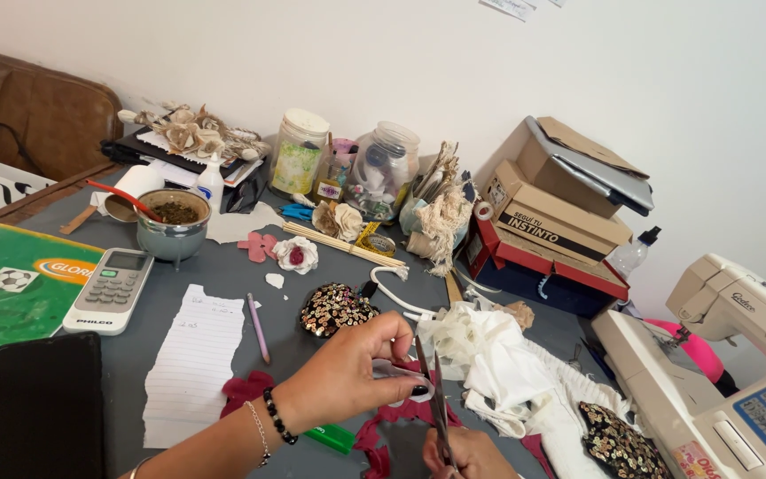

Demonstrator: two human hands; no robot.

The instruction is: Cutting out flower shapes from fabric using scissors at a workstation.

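Cluttered grey table [250, 266]; scissors [432, 390] near front edge.

Bare table [312, 266] mid, white cloth pile [498, 355] blocks rt, jars [383, 168] behind

stacked brown cardboard boxes [553, 208] on a red shoebox [534, 262] far right; green folder [11, 293] and black tablet [42, 408] near left.

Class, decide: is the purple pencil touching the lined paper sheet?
Touching. The head view shows the purple pencil with its upper end lying over the lined paper sheet's right edge.
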